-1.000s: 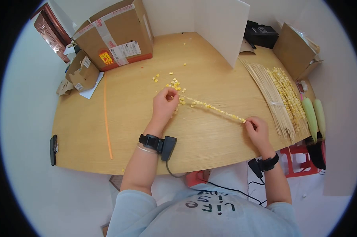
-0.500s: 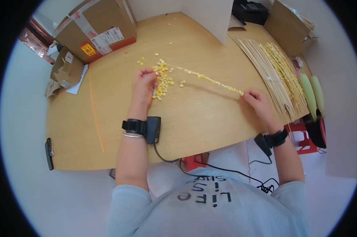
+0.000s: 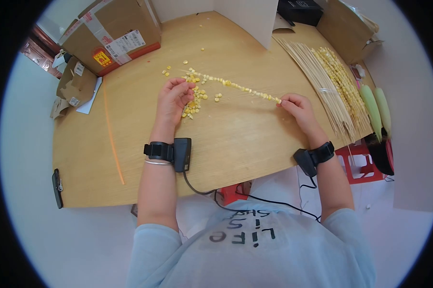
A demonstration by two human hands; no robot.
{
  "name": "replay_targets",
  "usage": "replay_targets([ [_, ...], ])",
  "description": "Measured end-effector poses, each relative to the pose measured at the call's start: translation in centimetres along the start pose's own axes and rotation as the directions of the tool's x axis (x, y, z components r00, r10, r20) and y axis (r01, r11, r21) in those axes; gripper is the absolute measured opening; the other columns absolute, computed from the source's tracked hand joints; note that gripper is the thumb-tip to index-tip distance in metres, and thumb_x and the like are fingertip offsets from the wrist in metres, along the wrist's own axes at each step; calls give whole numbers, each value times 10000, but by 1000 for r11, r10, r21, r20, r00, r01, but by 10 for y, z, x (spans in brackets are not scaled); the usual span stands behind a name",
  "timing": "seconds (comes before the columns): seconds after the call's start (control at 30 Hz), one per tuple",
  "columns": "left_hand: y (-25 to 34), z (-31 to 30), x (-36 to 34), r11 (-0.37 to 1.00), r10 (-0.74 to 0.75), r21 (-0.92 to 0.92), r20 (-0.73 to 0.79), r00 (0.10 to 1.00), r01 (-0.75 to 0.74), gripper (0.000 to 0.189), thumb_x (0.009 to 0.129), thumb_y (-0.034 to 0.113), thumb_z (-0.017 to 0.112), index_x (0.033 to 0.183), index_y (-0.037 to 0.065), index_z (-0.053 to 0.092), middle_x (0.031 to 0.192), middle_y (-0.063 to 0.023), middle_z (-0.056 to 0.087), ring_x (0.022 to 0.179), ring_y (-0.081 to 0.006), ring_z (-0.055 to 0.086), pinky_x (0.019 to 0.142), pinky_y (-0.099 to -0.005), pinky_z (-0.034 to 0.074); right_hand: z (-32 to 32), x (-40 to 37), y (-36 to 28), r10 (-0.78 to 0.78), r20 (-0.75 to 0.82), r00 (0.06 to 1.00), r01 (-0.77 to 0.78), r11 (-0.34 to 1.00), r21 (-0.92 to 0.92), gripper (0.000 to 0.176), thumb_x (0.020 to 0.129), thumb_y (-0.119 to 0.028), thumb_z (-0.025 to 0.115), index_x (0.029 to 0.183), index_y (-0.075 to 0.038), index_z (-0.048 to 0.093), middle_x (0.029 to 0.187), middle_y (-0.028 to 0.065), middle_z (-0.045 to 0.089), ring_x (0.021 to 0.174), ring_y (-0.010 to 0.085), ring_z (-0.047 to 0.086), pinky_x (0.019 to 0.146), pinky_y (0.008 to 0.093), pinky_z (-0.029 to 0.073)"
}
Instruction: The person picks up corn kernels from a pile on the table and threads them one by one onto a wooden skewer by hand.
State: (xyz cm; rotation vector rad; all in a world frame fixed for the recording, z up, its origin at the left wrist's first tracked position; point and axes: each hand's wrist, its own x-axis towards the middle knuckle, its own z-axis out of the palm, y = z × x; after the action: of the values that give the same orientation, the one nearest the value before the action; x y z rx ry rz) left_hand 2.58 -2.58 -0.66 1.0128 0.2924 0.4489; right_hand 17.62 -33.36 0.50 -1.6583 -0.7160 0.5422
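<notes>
My right hand (image 3: 297, 111) pinches one end of a thin stick threaded with corn kernels (image 3: 247, 90). The stick slants up and left across the table, and its bare tip ends just above my left hand (image 3: 175, 98). The fingers of my left hand are curled with the thumb pressed in, beside a pile of loose yellow corn kernels (image 3: 198, 102); what lies between the fingertips is too small to make out. A few stray kernels (image 3: 218, 97) lie to the right of the pile.
Bare wooden sticks (image 3: 307, 74) and kernel-covered skewers (image 3: 339, 79) lie at the right, beside two pale green corn ears (image 3: 371, 108). Cardboard boxes (image 3: 125, 33) stand at the back left. An orange line (image 3: 112, 139) marks the table (image 3: 226, 149). Cables (image 3: 197, 191) hang from the wrist devices.
My right hand has moved left and slightly up with the skewer, whose tip now reaches past the kernel pile toward my left hand. My left hand has shifted slightly up.
</notes>
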Motion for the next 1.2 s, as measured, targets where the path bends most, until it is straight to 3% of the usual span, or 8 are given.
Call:
replay_targets([
  [0.17, 1, 3, 0, 1000, -3, -18, -37, 999, 2, 195, 757, -65, 479, 936, 3, 515, 969, -192, 587, 871, -228, 595, 733, -286, 522, 1, 1, 2, -23, 32, 999, 28, 988, -152, 163, 814, -147, 560, 780, -1, 624, 655, -21, 550, 619, 45, 463, 549, 202, 365],
  [0.3, 1, -5, 2, 992, -2, -125, -37, 999, -2, 346, 668, -163, 363, 966, -46, 492, 1069, -245, 540, 958, -303, 568, 848, -335, 502, 4, 1, 6, -32, 13, 999, 33, 995, -98, 165, 808, -151, 564, 788, -2, 631, 625, -25, 538, 581, 45, 454, 527, 205, 361],
  [0.4, 1, -3, 2, 1000, 5, -13, -66, 998, -6, 344, 680, -172, 365, 980, -52, 484, 1102, -255, 527, 992, -323, 560, 880, -355, 490, 3, 1, 6, -3, 17, 1000, 5, 994, -110, 160, 797, -149, 568, 779, -6, 635, 622, -25, 540, 580, 53, 460, 531, 208, 364],
  [0.53, -1, 1, 0, 997, 20, -67, -61, 998, -24, 292, 731, -161, 403, 989, -49, 483, 1126, -261, 517, 1028, -328, 546, 882, -355, 488, 4, 3, 9, -61, -1, 998, 60, 977, -205, 160, 781, -154, 577, 768, -7, 636, 610, -9, 544, 573, 64, 466, 528, 219, 367],
  [0.73, -2, -7, 4, 1000, 19, 24, -127, 992, -16, 143, 846, -22, 500, 988, -7, 496, 1015, -202, 584, 883, -245, 621, 694, -253, 548, 2, 3, 8, -81, -1, 997, 78, 963, -259, 157, 775, -155, 580, 767, -7, 633, 602, 5, 541, 568, 68, 465, 528, 222, 366],
  [0.8, -2, -18, 7, 1000, -4, 28, -19, 1000, 5, 162, 829, -23, 518, 985, 9, 490, 994, -182, 589, 799, -241, 639, 624, -237, 550, 3, 4, 8, -84, -4, 996, 80, 964, -253, 156, 777, -152, 578, 763, -6, 631, 600, 4, 539, 566, 68, 463, 526, 222, 365],
  [1.0, 3, 4, -1, 995, -13, -96, -124, 992, 1, 170, 816, -43, 510, 983, -16, 502, 1017, -211, 577, 863, -244, 621, 692, -253, 549, 3, 4, 10, -110, -63, 992, 93, 969, -228, 158, 786, -146, 575, 759, 3, 618, 596, -3, 529, 553, 64, 452, 507, 228, 357],
  [1.2, 1, 3, -2, 1000, 7, -2, -42, 999, -7, 221, 815, -42, 508, 1035, -30, 493, 1037, -215, 568, 909, -255, 606, 748, -287, 536, 5, 4, 11, -145, -17, 989, 131, 934, -333, 152, 777, -146, 578, 758, 1, 612, 592, 20, 527, 549, 86, 461, 509, 238, 359],
])
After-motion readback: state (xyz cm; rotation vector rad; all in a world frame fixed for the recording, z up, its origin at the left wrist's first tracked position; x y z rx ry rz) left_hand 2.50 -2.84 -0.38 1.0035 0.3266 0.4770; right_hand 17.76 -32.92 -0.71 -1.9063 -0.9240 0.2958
